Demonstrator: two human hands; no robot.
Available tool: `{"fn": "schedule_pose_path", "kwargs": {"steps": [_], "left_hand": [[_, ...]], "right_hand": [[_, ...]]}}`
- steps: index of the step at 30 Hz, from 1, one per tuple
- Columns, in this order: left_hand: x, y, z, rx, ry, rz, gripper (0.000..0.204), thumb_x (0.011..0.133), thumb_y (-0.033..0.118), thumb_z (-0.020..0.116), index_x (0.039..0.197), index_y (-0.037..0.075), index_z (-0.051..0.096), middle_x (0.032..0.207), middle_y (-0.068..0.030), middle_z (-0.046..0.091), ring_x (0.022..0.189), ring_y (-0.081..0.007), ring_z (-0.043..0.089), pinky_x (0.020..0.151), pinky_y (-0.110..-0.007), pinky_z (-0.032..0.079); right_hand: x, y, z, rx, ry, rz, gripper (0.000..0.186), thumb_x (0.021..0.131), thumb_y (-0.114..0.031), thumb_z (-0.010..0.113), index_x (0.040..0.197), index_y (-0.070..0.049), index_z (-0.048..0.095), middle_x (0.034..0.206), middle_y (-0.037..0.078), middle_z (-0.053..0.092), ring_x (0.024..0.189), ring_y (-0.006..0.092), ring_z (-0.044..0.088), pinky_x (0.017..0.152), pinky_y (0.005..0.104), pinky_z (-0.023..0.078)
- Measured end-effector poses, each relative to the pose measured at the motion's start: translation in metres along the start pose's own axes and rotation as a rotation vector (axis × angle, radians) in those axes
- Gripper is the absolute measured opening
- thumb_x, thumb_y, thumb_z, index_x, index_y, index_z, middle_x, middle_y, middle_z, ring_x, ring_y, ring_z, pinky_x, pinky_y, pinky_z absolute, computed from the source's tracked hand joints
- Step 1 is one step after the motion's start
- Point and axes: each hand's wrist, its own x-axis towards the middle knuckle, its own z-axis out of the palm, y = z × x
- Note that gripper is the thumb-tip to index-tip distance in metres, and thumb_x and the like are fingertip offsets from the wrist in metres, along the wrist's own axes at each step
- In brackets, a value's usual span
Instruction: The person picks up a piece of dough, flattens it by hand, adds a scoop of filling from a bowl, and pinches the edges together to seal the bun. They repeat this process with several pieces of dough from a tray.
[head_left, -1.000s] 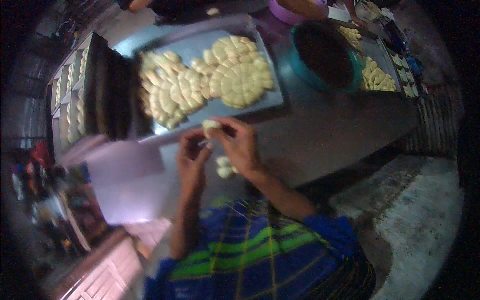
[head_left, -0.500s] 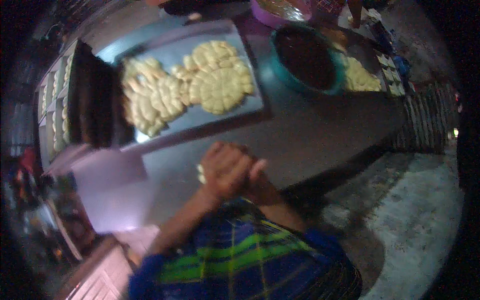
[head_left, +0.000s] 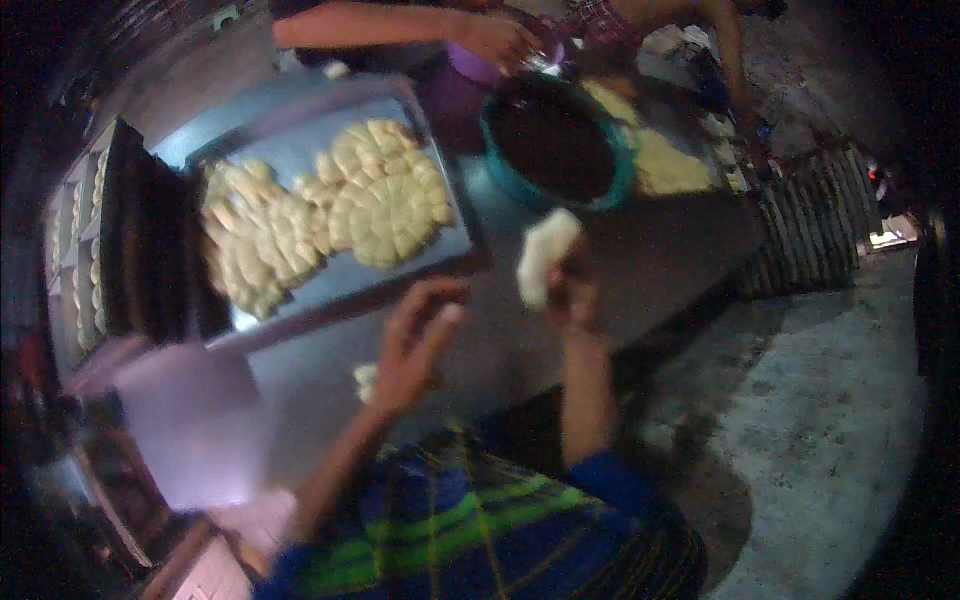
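My right hand [head_left: 575, 295] is raised over the table with a pale, flattened piece of dough [head_left: 547, 255] gripped in its fingers. Over the table's near part, my left hand [head_left: 420, 345] is held up with fingers curved and apart, nothing in it. A small bit of dough [head_left: 366, 381] lies on the table beside the left wrist. Beyond the hands is a metal tray [head_left: 385, 275] bearing shaped dough pieces [head_left: 390, 205] set close together, one group round like a flower.
A teal basin [head_left: 625, 165] with dark contents stands beyond my right hand, with more dough [head_left: 665, 165] beside it. Stacked trays [head_left: 125, 230] rise at the left. Another person's arm [head_left: 380, 25] reaches over a purple tub [head_left: 475, 65]. Stacked ridged metal pans [head_left: 820, 220] are at the right.
My hands were clasped together and have parted. The right one has moved right and up, now showing the dough. Another person's arm has come in at the top.
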Motion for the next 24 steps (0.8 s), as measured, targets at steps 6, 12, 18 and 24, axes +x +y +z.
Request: {"fn": "schedule_pose_path", "kwargs": {"steps": [6,12,18,24], "left_hand": [[-0.035,-0.022,-0.054,0.028,0.319,-0.135,0.016,0.096,0.018,0.062,0.102,0.003,0.064,0.100,-0.0072,0.068,0.101,-0.0186,0.063,0.094,-0.034,0.048],[-0.054,-0.042,-0.071,0.054,0.379,-0.160,0.018,0.095,0.021,0.064,0.097,0.003,0.064,0.095,-0.0072,0.067,0.092,-0.0166,0.062,0.087,-0.032,0.048],[-0.071,-0.040,-0.073,0.073,0.448,-0.189,0.020,0.095,0.023,0.062,0.098,0.003,0.064,0.095,-0.0071,0.067,0.091,-0.0164,0.061,0.086,-0.032,0.048],[-0.065,-0.041,-0.069,-0.085,0.318,-0.310,0.024,0.096,0.025,0.061,0.106,0.002,0.063,0.101,-0.0080,0.067,0.093,-0.0180,0.062,0.086,-0.033,0.049]], "right_hand": [[0.156,-0.066,-0.072,-0.899,-0.396,0.101,0.038,0.091,-0.010,0.068,0.128,-0.013,0.065,0.095,0.001,0.070,0.080,0.0089,0.058,0.070,0.0279,0.050],[0.233,-0.043,-0.092,-1.490,-0.857,0.256,0.026,0.089,-0.015,0.070,0.115,-0.015,0.074,0.076,0.000,0.067,0.067,0.0085,0.051,0.061,0.0308,0.045],[0.253,-0.030,-0.087,-1.362,-1.028,0.535,0.030,0.083,-0.007,0.069,0.112,-0.011,0.075,0.083,0.001,0.071,0.076,0.0101,0.060,0.067,0.0291,0.049],[0.209,-0.067,-0.066,-0.630,-0.739,0.560,0.046,0.083,-0.005,0.071,0.128,-0.008,0.063,0.108,0.004,0.069,0.096,0.0161,0.066,0.082,0.0320,0.054]]}}
